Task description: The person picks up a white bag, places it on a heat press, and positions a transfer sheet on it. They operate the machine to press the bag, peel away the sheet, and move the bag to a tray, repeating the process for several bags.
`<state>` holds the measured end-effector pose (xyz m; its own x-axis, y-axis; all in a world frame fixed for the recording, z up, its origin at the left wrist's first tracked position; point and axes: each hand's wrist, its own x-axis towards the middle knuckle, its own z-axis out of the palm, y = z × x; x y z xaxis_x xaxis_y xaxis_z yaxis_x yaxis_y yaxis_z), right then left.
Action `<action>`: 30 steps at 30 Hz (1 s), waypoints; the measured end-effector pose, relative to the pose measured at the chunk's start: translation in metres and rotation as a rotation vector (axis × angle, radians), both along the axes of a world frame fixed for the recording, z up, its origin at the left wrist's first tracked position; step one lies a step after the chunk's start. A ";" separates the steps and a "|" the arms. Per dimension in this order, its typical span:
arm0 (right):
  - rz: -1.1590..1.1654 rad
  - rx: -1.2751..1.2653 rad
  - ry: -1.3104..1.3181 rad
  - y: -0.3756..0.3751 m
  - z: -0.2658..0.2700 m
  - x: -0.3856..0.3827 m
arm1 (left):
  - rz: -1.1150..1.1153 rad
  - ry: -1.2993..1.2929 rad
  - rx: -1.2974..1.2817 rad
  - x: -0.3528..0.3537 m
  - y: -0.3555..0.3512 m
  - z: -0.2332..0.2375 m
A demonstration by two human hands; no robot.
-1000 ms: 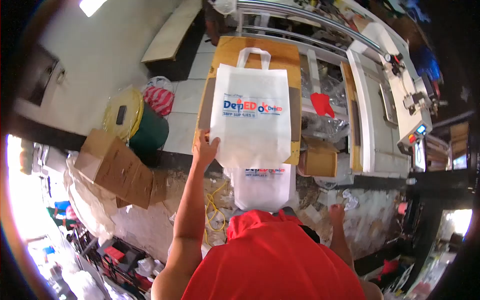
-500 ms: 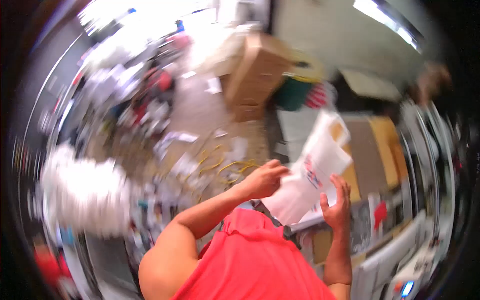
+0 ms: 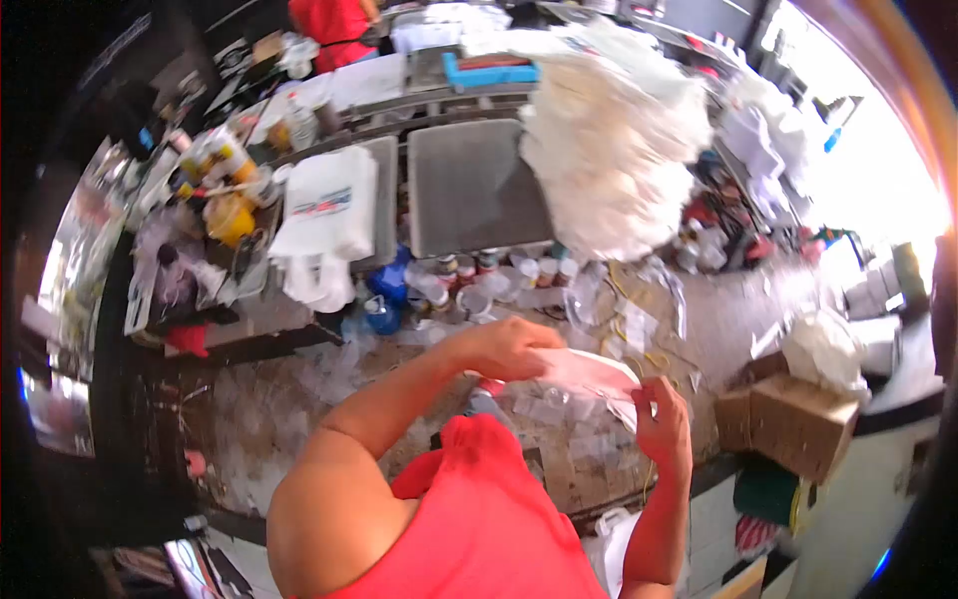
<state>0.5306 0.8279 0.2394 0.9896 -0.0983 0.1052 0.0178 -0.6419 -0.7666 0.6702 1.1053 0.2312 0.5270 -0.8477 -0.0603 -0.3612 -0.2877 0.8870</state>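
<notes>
Between my two hands a white plastic bag (image 3: 589,373) is stretched, seen nearly edge-on, so any print on it is hidden. My left hand (image 3: 511,348) is closed on its left end. At the other end, the fingers of my right hand (image 3: 661,414) pinch the bag. Beyond my hands, white handled bags with a red and blue print (image 3: 321,208) lie on a grey flat board, handles hanging over the near edge. To their right is a bare grey board (image 3: 474,190).
A big heap of white plastic (image 3: 619,145) sits right of the boards. Several jars (image 3: 469,272) stand below them. Scraps litter the floor (image 3: 269,399). A cardboard box (image 3: 798,424) is at right. Another person in red (image 3: 334,30) stands at the back.
My view has swung left, from the boxes and cardboard to the bench with boards. My right hand, open beside the bag before, now grips it, and the bag is held flatter.
</notes>
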 end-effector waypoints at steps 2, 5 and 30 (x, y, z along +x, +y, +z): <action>0.106 0.012 0.023 0.050 0.004 0.043 | 0.124 -0.034 0.272 0.012 0.078 0.000; 0.362 -0.022 0.127 0.135 0.006 0.114 | 0.339 0.111 0.204 0.021 0.173 0.018; 0.052 0.091 0.333 0.596 -0.251 0.647 | 1.558 0.221 -0.070 0.262 0.621 -0.205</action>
